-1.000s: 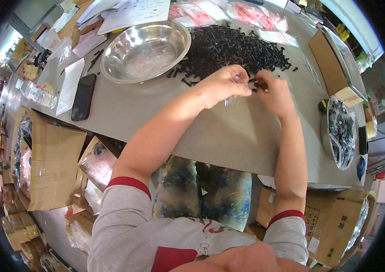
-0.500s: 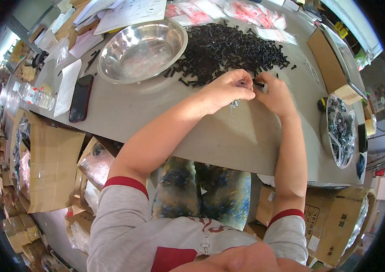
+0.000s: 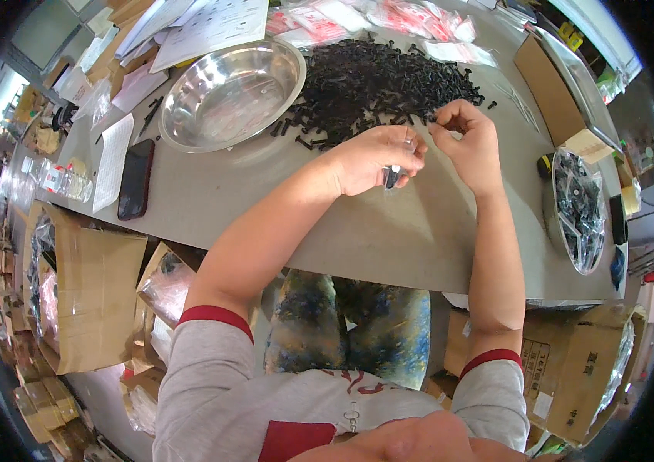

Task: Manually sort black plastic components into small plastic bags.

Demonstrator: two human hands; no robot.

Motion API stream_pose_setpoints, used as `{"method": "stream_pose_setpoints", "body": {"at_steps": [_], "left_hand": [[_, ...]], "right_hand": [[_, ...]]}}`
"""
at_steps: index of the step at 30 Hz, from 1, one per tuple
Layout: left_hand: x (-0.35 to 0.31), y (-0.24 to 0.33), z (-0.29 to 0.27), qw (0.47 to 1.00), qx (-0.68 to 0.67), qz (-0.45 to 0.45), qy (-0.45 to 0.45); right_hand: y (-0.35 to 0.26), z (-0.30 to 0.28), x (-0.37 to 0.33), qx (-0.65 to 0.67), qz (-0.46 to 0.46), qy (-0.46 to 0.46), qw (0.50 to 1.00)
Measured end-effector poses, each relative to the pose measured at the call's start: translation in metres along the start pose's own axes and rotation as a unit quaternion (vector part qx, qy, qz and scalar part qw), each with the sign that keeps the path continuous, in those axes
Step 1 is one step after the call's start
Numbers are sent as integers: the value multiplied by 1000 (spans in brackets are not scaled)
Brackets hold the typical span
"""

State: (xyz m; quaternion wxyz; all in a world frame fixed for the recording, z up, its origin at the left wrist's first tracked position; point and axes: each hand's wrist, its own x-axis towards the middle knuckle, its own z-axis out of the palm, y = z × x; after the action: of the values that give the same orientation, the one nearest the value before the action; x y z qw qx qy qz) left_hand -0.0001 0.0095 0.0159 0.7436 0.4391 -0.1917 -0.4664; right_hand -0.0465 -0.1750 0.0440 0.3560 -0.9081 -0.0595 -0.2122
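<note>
A heap of black screws (image 3: 384, 77) covers the far middle of the table. In front of it my left hand (image 3: 373, 159) is closed round a small clear plastic bag (image 3: 390, 182) with something dark inside, which hangs below the fingers. My right hand (image 3: 469, 142) is at the heap's near right edge, thumb and fingers curled together in a pinch. What lies between those fingertips is too small to make out. A few loose screws (image 3: 305, 143) lie along the heap's near side.
Left of the heap stands a steel basin (image 3: 177, 127) with small clear bags inside; a phone (image 3: 136, 179) and a plastic bottle (image 3: 65, 181) lie farther left. Red-and-white packets (image 3: 319, 23) are behind. On the right are a cardboard box (image 3: 546, 88) and a bowl of bagged parts (image 3: 579, 212).
My hands have come apart. The right one has moved up to the screws; the left has turned a little and moved slightly left, and the bag below it shows more.
</note>
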Motion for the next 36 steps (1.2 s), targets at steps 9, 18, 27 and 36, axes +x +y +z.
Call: {"method": "stream_pose_setpoints", "body": {"at_steps": [9, 18, 27, 36], "left_hand": [[-3, 9, -4, 986, 38, 154, 41], [-6, 24, -15, 978, -110, 165, 63], [-6, 25, -16, 983, -48, 140, 107], [-4, 21, -11, 966, 99, 214, 108]], "right_hand": [[15, 14, 1, 119, -4, -33, 992], [16, 43, -3, -194, -118, -93, 969], [7, 29, -3, -144, -95, -81, 982], [1, 35, -4, -157, -182, -122, 963]]}}
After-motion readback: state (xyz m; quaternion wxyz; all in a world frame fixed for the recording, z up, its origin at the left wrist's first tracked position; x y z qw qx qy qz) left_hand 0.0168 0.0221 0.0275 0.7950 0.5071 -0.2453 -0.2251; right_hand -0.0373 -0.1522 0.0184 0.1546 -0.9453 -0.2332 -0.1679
